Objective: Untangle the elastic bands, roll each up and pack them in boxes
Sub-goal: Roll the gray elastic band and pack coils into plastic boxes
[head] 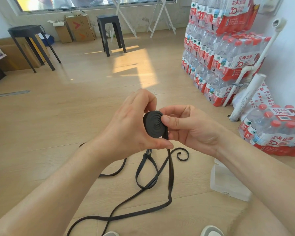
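Although a good many turns have been wound, the tight spiral coil of flat black elastic band (154, 124) is judged only partly rolled. It is held in the air in front of the body, well above the floor. It is gripped from the side and below by the curled fingers and thumb of the left hand (131, 126), and its face is pinched by the thumb of the right hand (191, 128). From the coil's lower edge a long unrolled length of black band (154, 174) hangs down and lies on the pale wooden floor (58, 116) in crossing loops, with what looks like a knot or twist near the top of one loop. A curled free end (182, 155) is seen just beside it. Whether one band or several lie there cannot be told. Nothing is seen packed yet: a translucent plastic box (226, 183) rests on the floor under the right forearm, its contents unclear. Untangling, the remaining rolling and the boxing are judged outstanding.
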### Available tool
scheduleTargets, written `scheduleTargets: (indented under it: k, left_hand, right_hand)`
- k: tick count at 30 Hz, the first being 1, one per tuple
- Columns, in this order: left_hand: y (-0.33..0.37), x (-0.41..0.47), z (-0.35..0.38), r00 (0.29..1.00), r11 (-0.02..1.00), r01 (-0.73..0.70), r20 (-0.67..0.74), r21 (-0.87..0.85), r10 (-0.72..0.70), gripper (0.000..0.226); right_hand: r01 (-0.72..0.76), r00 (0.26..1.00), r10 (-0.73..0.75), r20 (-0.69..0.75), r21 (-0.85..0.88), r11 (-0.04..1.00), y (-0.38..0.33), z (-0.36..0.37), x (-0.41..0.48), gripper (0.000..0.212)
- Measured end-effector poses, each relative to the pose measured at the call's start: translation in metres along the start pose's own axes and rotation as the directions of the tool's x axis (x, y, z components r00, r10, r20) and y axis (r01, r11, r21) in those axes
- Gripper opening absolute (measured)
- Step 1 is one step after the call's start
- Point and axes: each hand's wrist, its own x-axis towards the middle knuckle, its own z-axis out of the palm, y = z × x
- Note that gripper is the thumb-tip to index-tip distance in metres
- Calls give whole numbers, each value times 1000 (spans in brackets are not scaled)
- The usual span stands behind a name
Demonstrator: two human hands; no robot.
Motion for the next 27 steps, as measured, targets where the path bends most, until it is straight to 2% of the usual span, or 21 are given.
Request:
scheduleTargets:
  k: [3, 6, 9, 12, 15, 18, 22, 24, 27]
  left_hand:
    - [3, 0, -3, 994, 997, -33, 99, -63, 39, 68]
    - [6, 0, -15, 975, 981, -63, 200, -185, 100, 51]
    - [8, -1, -22, 989, 969, -37, 128, -242, 70, 32]
    - [10, -2, -22, 991, 980, -110, 52, -167, 120, 17]
    - [5, -1, -28, 997, 995, -68, -35, -73, 66, 17]
    - [-2, 0, -37, 995, 998, 54, -77, -33, -57, 25]
    - [-5, 0, -34, 993, 994, 111, -40, 6, -110, 24]
    - [-5, 0, -32, 995, 994, 101, -22, 48, -100, 21]
    - [-6, 0, -32, 997, 989, 78, 21, 125, -81, 15]
  right_hand:
    - [26, 999, -26, 29, -8, 1000, 0, -2, 0, 29]
    - [3, 995, -3, 96, -2, 1000, -1, -8, 0, 31]
    - [-61, 971, 60, 230, 1, 998, 1, -11, -1, 28]
    - [-72, 957, 92, 275, -81, 994, 2, -8, -1, 18]
    - [-97, 965, 139, 220, -192, 977, -2, -5, -2, 23]
    - [-128, 975, 159, 155, -192, 973, -4, -3, -4, 33]
    - [-88, 994, 97, 45, -175, 981, 1, 4, -2, 39]
    - [-59, 998, 60, -2, -216, 975, 2, 8, -3, 51]
    - [-23, 999, 10, -46, -291, 956, 3, 10, -3, 57]
